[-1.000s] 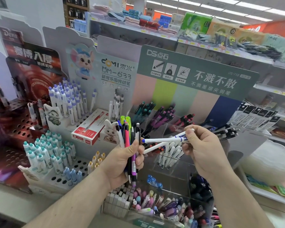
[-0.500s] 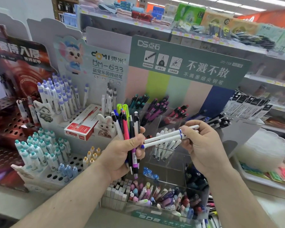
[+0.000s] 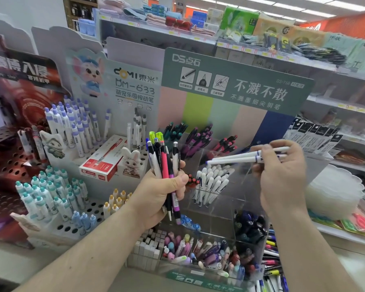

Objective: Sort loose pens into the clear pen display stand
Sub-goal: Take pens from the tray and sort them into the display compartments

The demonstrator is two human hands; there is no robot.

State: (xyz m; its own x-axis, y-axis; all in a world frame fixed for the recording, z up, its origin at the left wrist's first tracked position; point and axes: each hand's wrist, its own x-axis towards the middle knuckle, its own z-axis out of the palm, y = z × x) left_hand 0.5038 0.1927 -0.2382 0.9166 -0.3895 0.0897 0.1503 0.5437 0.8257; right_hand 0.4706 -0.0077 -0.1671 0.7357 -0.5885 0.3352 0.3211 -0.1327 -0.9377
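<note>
A stationery aisle in a shop.
Branded cardboard pen displays (image 3: 135, 85) stand packed with pens, a clear pen display stand (image 3: 226, 199) holds sorted colours, and behind them store shelves (image 3: 198, 36) with price strips carry packaged goods under ceiling strip lights.

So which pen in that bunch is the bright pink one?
The pink pen stands in the middle of the bunch the left hand grips, between a black pen and a black-and-white pen. No other there has a pink barrel.
</note>
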